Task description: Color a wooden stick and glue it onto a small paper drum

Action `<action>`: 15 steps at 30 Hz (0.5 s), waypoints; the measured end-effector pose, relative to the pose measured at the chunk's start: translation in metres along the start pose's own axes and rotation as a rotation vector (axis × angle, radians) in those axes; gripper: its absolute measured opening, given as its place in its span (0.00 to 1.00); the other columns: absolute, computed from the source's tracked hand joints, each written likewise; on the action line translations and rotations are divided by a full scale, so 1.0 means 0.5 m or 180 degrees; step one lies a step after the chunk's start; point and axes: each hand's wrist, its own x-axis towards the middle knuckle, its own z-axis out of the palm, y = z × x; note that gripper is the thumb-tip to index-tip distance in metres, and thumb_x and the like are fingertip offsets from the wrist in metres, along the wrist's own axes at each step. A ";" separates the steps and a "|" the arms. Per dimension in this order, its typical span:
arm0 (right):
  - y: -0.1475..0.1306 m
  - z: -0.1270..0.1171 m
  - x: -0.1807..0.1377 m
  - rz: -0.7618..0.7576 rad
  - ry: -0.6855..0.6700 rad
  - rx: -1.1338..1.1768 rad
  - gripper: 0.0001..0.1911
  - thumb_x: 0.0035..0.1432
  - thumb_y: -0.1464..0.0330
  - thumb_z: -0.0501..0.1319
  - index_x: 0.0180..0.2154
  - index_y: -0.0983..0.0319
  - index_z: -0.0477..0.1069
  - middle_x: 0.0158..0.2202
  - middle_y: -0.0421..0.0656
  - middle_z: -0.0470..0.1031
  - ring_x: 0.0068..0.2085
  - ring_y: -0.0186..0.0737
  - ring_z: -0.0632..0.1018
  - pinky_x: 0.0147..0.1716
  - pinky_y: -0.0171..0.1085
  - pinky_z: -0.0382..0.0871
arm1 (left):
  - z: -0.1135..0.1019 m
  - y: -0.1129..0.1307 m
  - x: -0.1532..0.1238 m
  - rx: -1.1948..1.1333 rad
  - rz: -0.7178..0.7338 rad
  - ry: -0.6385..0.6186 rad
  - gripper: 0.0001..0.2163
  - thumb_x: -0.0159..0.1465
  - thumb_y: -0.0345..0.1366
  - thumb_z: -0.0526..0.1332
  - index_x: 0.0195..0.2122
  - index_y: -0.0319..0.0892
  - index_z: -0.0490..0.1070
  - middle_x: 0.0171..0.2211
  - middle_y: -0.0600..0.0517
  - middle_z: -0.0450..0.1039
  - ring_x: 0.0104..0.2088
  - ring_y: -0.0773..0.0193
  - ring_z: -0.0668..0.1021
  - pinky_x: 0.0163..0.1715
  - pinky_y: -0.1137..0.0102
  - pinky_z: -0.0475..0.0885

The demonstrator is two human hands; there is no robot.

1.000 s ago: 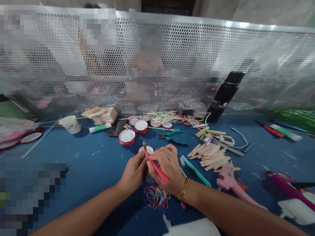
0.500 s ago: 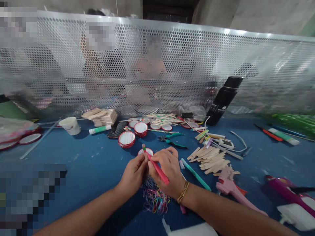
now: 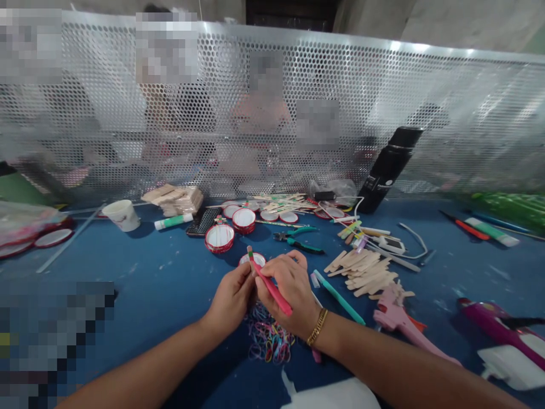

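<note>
Pink plastic shows near the centre of the frame: a felt-tip marker (image 3: 276, 294), slanting up to the left, with the fingers of the right hand (image 3: 293, 284) closed around it. Its tip end meets a craft stick (image 3: 250, 254) marked with green near its upper end—whether the tip actually touches the wood, I cannot tell. The left hand (image 3: 230, 295) pinches that stick between thumb and fingers, its lower part hidden by the hands. Just behind the stick sits a white, red-rimmed disc (image 3: 258, 259) on the blue bench (image 3: 162, 284); below the hands, toward the bottom centre, lies a tangle of coloured rubber bands (image 3: 272, 342). Right of centre are a turquoise marker (image 3: 343, 300), a heap of plain craft sticks (image 3: 368, 272) and a pink glue gun (image 3: 402, 324). Teal-handled pliers (image 3: 306, 246) rest above the right hand, and a black bottle (image 3: 388, 173) leans at upper right—against the perforated metal screen (image 3: 230, 62).
</note>
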 end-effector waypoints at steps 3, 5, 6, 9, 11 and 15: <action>0.001 0.000 -0.002 0.0103 0.0143 -0.0034 0.03 0.65 0.70 0.58 0.37 0.59 0.64 0.32 0.40 0.77 0.35 0.40 0.77 0.45 0.46 0.59 | 0.003 0.002 -0.001 -0.0045 -0.0079 0.0029 0.19 0.64 0.54 0.60 0.30 0.42 0.67 0.20 0.60 0.58 0.19 0.71 0.58 0.19 0.75 0.53; 0.002 -0.001 -0.003 0.0049 0.0144 -0.0016 0.03 0.65 0.70 0.59 0.37 0.59 0.64 0.33 0.40 0.77 0.35 0.40 0.77 0.46 0.46 0.59 | 0.003 0.004 -0.001 -0.0074 -0.0066 0.0027 0.19 0.64 0.54 0.60 0.29 0.42 0.66 0.19 0.60 0.57 0.19 0.70 0.58 0.19 0.74 0.53; 0.002 -0.001 -0.002 -0.0004 0.0108 -0.0004 0.03 0.64 0.70 0.59 0.38 0.59 0.64 0.33 0.40 0.78 0.36 0.40 0.77 0.46 0.47 0.59 | 0.003 0.004 -0.001 -0.0094 -0.0051 0.0017 0.19 0.64 0.54 0.61 0.29 0.42 0.66 0.19 0.60 0.57 0.19 0.70 0.58 0.19 0.74 0.54; 0.002 0.000 -0.001 -0.0097 -0.0009 0.0014 0.04 0.63 0.71 0.61 0.38 0.59 0.65 0.33 0.39 0.78 0.37 0.40 0.77 0.46 0.46 0.59 | 0.002 0.001 0.000 -0.0113 0.0020 -0.0018 0.16 0.64 0.51 0.61 0.31 0.42 0.68 0.20 0.59 0.58 0.20 0.70 0.58 0.21 0.74 0.57; 0.001 0.000 0.000 -0.0079 -0.0035 0.0009 0.05 0.63 0.71 0.61 0.38 0.59 0.65 0.34 0.39 0.78 0.37 0.40 0.78 0.47 0.46 0.59 | 0.000 -0.001 0.001 -0.0093 0.0044 -0.0041 0.15 0.65 0.49 0.61 0.33 0.41 0.71 0.20 0.59 0.59 0.21 0.69 0.59 0.23 0.74 0.58; 0.002 0.001 -0.001 -0.0049 -0.0059 -0.0011 0.05 0.63 0.71 0.61 0.38 0.59 0.65 0.34 0.39 0.78 0.37 0.40 0.78 0.46 0.47 0.59 | 0.000 -0.003 0.001 -0.0027 0.0079 -0.0035 0.14 0.66 0.48 0.61 0.34 0.40 0.72 0.22 0.58 0.61 0.22 0.69 0.60 0.24 0.74 0.59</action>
